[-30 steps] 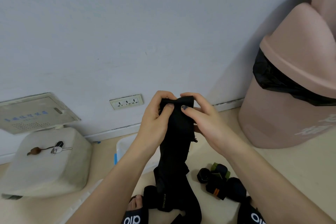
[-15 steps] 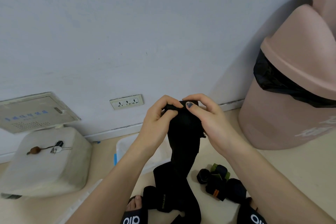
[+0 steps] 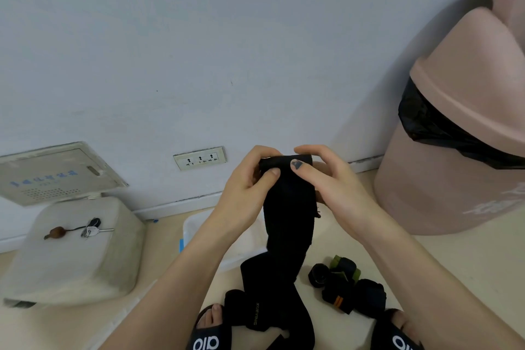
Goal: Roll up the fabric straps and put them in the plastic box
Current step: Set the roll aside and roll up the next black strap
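Head cam, close, looks fwd/down at wall (image 3: 199, 37) base.

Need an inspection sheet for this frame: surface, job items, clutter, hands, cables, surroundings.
Surface: beige floor, no table.
Job's things: long black strap held up, top end being rolled, tail draped to the floor; rolled straps on the floor; plastic box behind the left forearm.
Clutter: keys on a white block.
Hands: left hand and right hand both pinch the strap's top.
Cables: nothing seen.
Surroundings: wall socket, pink bin, wall panel.
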Motion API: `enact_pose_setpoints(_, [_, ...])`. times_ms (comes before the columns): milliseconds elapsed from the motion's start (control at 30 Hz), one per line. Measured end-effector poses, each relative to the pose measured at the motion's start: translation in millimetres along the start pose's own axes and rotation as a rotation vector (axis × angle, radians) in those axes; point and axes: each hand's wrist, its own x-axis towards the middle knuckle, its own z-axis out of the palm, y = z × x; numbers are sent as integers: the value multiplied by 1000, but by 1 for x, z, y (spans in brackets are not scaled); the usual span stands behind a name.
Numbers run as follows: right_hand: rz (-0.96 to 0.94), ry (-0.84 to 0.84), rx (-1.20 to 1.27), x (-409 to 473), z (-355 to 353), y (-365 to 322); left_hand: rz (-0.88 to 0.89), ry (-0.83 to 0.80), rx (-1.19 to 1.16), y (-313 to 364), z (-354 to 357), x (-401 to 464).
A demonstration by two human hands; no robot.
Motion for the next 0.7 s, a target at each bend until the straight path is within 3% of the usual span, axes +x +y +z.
enact_pose_setpoints(133, [-38, -16, -1, 0, 0, 0, 31, 1, 28, 0, 3, -1])
enact_pose_setpoints(267, [-89, -14, 17, 1, 1, 3, -44, -6, 20, 1, 3, -1])
enact_pose_setpoints(533, [-230, 14, -56, 3, -1, 6, -130, -78, -197, 4, 3, -1])
enact_pose_setpoints(700, [-190, -7, -53, 2, -3, 6, -108, -33, -224, 1, 4, -1])
